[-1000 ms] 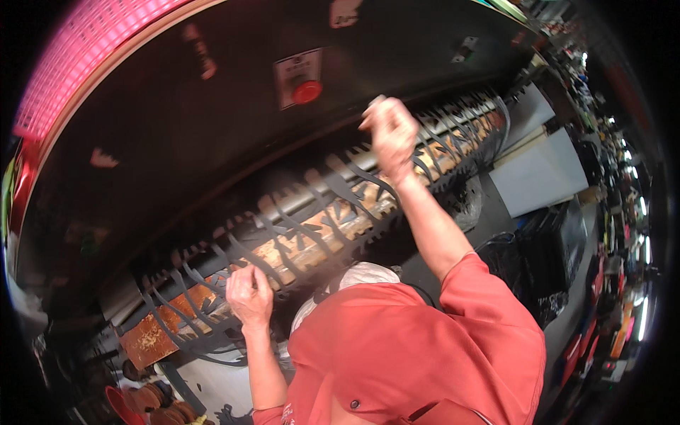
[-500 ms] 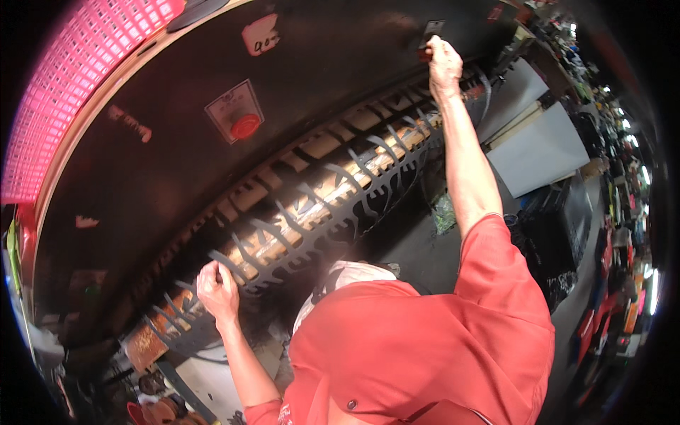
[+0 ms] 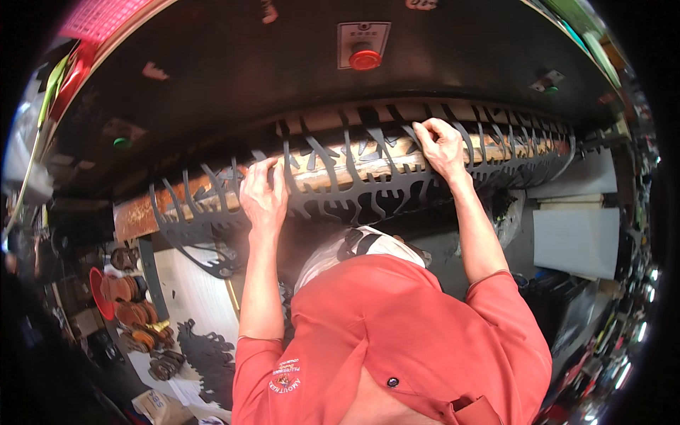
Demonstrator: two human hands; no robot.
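A dark sheet with many shapes cut out of it (image 3: 397, 190) lies across a worn wooden board (image 3: 333, 164) and hangs over its front edge in a web of thin strips. My left hand (image 3: 265, 195) is on the sheet's left part, with its fingers bent and closed about a strip. Further right, my right hand (image 3: 445, 150) pinches another strip near the board's far side. Small dark cut pieces (image 3: 368, 150) lie on the board between my hands. My fingers partly hide the strips they hold.
A black machine panel (image 3: 234, 71) rises just behind the board, bearing a red mushroom button (image 3: 365, 59) and green buttons (image 3: 122, 142) to the sides. Light sheets (image 3: 577, 241) are stacked at right. At lower left are round brown rolls (image 3: 134, 312) and dark scraps (image 3: 205, 354).
My right hand has come down from a small plate on the panel's right side to the cut sheet. My left hand stays at the sheet's left part. The view has turned.
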